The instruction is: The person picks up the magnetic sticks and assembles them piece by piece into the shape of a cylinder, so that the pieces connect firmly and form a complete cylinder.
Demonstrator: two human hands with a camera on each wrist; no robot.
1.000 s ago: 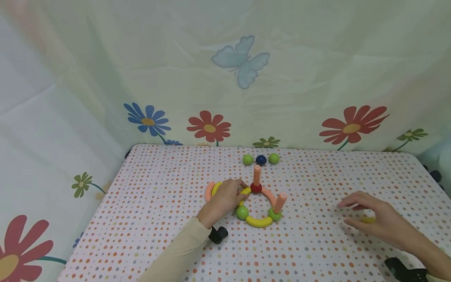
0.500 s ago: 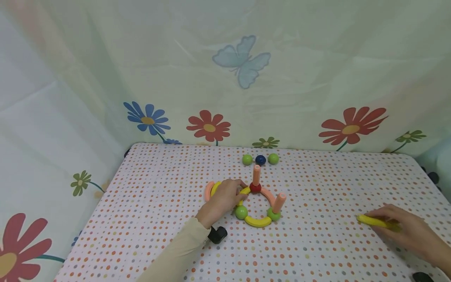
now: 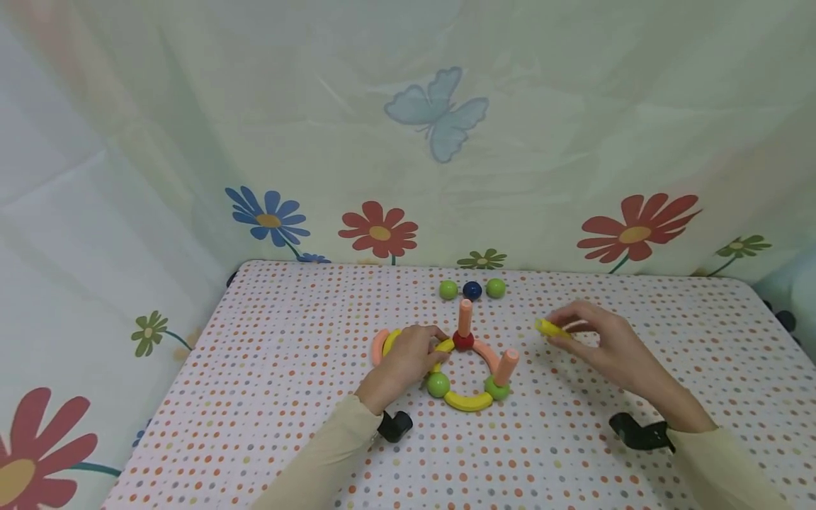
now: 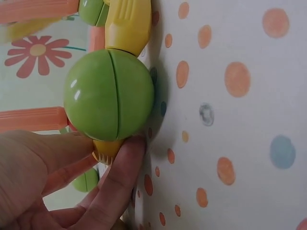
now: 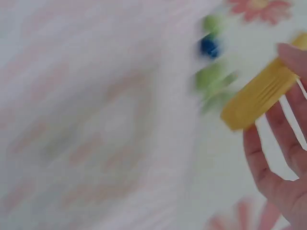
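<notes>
A ring of toy building pieces lies on the table. It has a red ball (image 3: 463, 341), a green ball (image 3: 438, 384) at front left, another green ball (image 3: 497, 389) at right, and curved yellow and pink rods between them. Pink rods (image 3: 465, 317) rise from the red and right green balls. My left hand (image 3: 403, 360) pinches the ring's left yellow curved rod (image 3: 444, 346), mostly hidden by the fingers. To the right of the ring, my right hand (image 3: 608, 347) holds a separate yellow rod (image 5: 264, 96) between thumb and fingers, above the table.
Behind the ring sit two green balls (image 3: 448, 290) with a dark blue ball (image 3: 472, 290) between them. Curved pink (image 3: 380, 347) and yellow pieces lie beside my left hand. The dotted table (image 3: 287, 319) ends at a printed curtain (image 3: 542, 142).
My right hand has picked up the yellow rod from the table's right side and carried it left, near the ring. The left hand and the ring have stayed in place.
</notes>
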